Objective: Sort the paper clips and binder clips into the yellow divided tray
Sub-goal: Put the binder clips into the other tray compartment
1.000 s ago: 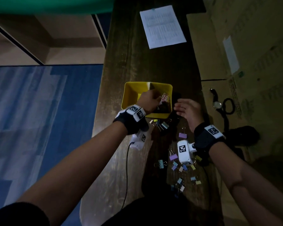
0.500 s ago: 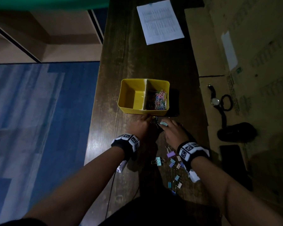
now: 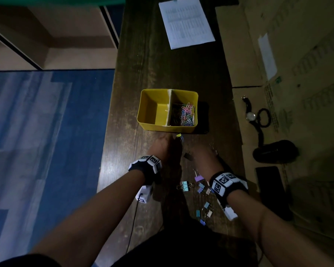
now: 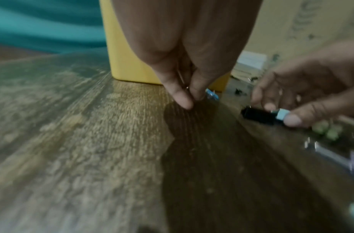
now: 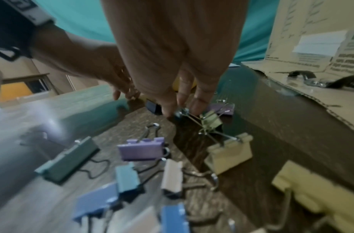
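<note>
1. Two compartments in the yellow divided tray (image 3: 168, 107): right one holds a pile of coloured paper clips (image 3: 187, 114); left one looks bare, no binder clips in it yet as far as I can tell.
2. Tray sits on the bench (image 3: 162, 54) just beyond both sets of fingers, its near wall close to the left fingertips.
3. Left hand (image 3: 163, 149): fingers (image 4: 184, 100) pressed together, tips down on the bench; a thin glint of wire between them, likely a small clip, too blurred to name. A blue clip (image 4: 212, 95) lies just behind the fingertips, by the tray wall.
4. Right hand (image 3: 204, 157): fingers (image 5: 200, 104) pinch the wire handles of a pale green binder clip (image 5: 210, 122), clip body hanging below the tips. A black binder clip (image 5: 153, 107) sits between the two hands, touching or nearly touching the right thumb.
5. More binder clips (image 3: 199, 186) are scattered on the bench behind the right fingers, toward the wrist: purple, teal, blue, cream.
6. Step judged: pick-up phase, binder clips now being gathered.
7. Next move calls for lifting the pinched clip over the near wall and dropping it in the left compartment, not onto the paper clips.
</note>
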A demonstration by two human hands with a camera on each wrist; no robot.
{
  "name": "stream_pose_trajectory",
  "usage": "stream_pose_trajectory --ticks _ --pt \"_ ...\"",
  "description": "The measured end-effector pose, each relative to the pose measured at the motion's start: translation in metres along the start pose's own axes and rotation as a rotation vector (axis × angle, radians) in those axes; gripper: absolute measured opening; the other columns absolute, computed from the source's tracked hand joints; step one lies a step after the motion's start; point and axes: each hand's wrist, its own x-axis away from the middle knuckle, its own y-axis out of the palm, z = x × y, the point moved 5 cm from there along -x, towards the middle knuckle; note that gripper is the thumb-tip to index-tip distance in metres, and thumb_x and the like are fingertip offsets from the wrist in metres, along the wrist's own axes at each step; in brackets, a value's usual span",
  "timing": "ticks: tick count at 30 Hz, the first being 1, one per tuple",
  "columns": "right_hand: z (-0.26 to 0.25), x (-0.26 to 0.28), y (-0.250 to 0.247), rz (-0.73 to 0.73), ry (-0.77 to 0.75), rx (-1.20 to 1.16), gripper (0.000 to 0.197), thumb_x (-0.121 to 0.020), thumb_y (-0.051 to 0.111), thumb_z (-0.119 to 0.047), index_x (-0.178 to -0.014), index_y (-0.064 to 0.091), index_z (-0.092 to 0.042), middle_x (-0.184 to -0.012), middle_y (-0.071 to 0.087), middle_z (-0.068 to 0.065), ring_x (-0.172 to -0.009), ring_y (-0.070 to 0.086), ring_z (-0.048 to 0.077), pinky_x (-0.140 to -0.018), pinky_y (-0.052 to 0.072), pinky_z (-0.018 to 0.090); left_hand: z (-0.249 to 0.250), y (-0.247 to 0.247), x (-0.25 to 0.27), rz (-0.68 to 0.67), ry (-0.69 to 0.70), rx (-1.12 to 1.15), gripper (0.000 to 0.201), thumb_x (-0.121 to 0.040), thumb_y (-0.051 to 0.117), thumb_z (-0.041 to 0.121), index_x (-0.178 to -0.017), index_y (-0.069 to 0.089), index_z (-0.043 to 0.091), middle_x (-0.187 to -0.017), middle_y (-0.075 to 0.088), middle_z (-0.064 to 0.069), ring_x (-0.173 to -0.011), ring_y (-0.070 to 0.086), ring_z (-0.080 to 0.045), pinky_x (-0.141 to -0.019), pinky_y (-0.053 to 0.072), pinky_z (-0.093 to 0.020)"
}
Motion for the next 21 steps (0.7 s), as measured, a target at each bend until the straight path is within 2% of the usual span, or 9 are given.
stream_pose_trajectory --ticks 2,5,7,9,12,15,17,19,21 --pt "0.0 0.003 -0.005 0.043 0.036 -0.041 0.065 -0.081 0.062 -0.007 -0.138 0.036 -0.023 -0.133 0.039 0.008 -0.123 0.04 0.03 -0.101 0.039 0.047 -0.005 -0.001 -0.003 -0.023 -0.063 -0.012 0.053 -0.088 0.058 0.011 -0.137 0.038 0.01 -0.099 0.066 -0.02 -0.086 0.064 -0.035 -0.071 0.053 -0.042" --pt "0.003 0.003 -0.016 0.169 0.092 -0.225 0.051 -0.084 0.055 -0.003 -0.129 0.046 -0.024 -0.127 0.044 0.003 -0.114 0.047 0.026 -0.094 0.044 0.043 -0.006 0.0 -0.008 -0.022 -0.038 -0.016 0.043 -0.087 0.053 0.014 -0.128 0.047 0.005 -0.1 0.067 -0.022 -0.089 0.065 -0.037 -0.075 0.052 -0.045" --pt "0.006 0.001 -0.018 0.189 0.135 -0.462 0.038 -0.086 0.048 0.003 -0.112 0.056 -0.022 -0.12 0.047 0.002 -0.107 0.051 0.023 -0.088 0.048 0.044 -0.004 0.002 -0.013 -0.041 -0.051 -0.01 0.041 -0.084 0.053 0.011 -0.123 0.05 0.0 -0.109 0.064 -0.024 -0.1 0.061 -0.038 -0.085 0.048 -0.042" --pt "0.008 -0.003 -0.019 0.175 0.168 -0.662 0.03 -0.086 0.041 0.004 -0.089 0.06 -0.02 -0.11 0.051 0.003 -0.104 0.052 0.022 -0.09 0.045 0.048 -0.003 0.005 -0.017 -0.075 -0.125 -0.009 0.047 -0.084 0.054 0.008 -0.129 0.045 -0.002 -0.124 0.055 -0.025 -0.115 0.053 -0.037 -0.097 0.04 -0.04" --pt "0.008 -0.007 -0.02 0.104 0.195 -0.736 0.027 -0.092 0.043 -0.011 -0.069 0.057 -0.019 -0.098 0.053 0.005 -0.1 0.052 0.024 -0.089 0.039 0.039 -0.003 0.011 -0.016 -0.076 -0.214 0.039 0.047 -0.09 0.054 0.021 -0.132 0.042 0.005 -0.134 0.049 -0.019 -0.12 0.048 -0.035 -0.101 0.04 -0.041" --pt "0.0 -0.009 -0.014 0.01 0.152 -0.606 0.014 -0.09 0.055 -0.027 -0.089 0.056 -0.014 -0.104 0.051 0.003 -0.099 0.051 0.022 -0.078 0.037 0.034 0.0 0.013 -0.015 0.033 -0.139 0.001 0.037 -0.096 0.047 0.034 -0.121 0.052 0.008 -0.12 0.056 -0.018 -0.104 0.058 -0.035 -0.086 0.049 -0.042" --pt "-0.006 -0.009 -0.007 -0.054 0.092 -0.426 0.023 -0.09 0.057 -0.031 -0.109 0.052 -0.02 -0.117 0.048 0.004 -0.108 0.049 0.025 -0.082 0.043 0.037 0.001 0.015 -0.014 0.062 -0.103 -0.044 0.036 -0.096 0.048 0.034 -0.12 0.056 0.009 -0.113 0.057 -0.017 -0.088 0.063 -0.036 -0.072 0.052 -0.043" --pt "-0.011 -0.007 -0.001 -0.072 0.035 -0.245 0.033 -0.092 0.054 -0.033 -0.124 0.047 -0.026 -0.126 0.045 0.006 -0.116 0.047 0.029 -0.086 0.047 0.042 0.001 0.018 -0.013 0.021 -0.089 -0.133 0.038 -0.095 0.049 0.035 -0.128 0.053 0.016 -0.117 0.054 -0.013 -0.084 0.065 -0.035 -0.068 0.055 -0.044" --pt "-0.014 -0.003 0.002 -0.047 0.0 -0.169 0.032 -0.093 0.055 -0.031 -0.123 0.047 -0.024 -0.127 0.044 0.008 -0.115 0.048 0.03 -0.086 0.047 0.041 0.005 0.017 -0.011 -0.006 -0.077 -0.203 0.041 -0.093 0.051 0.038 -0.13 0.051 0.022 -0.12 0.053 -0.01 -0.082 0.066 -0.034 -0.066 0.056 -0.042"
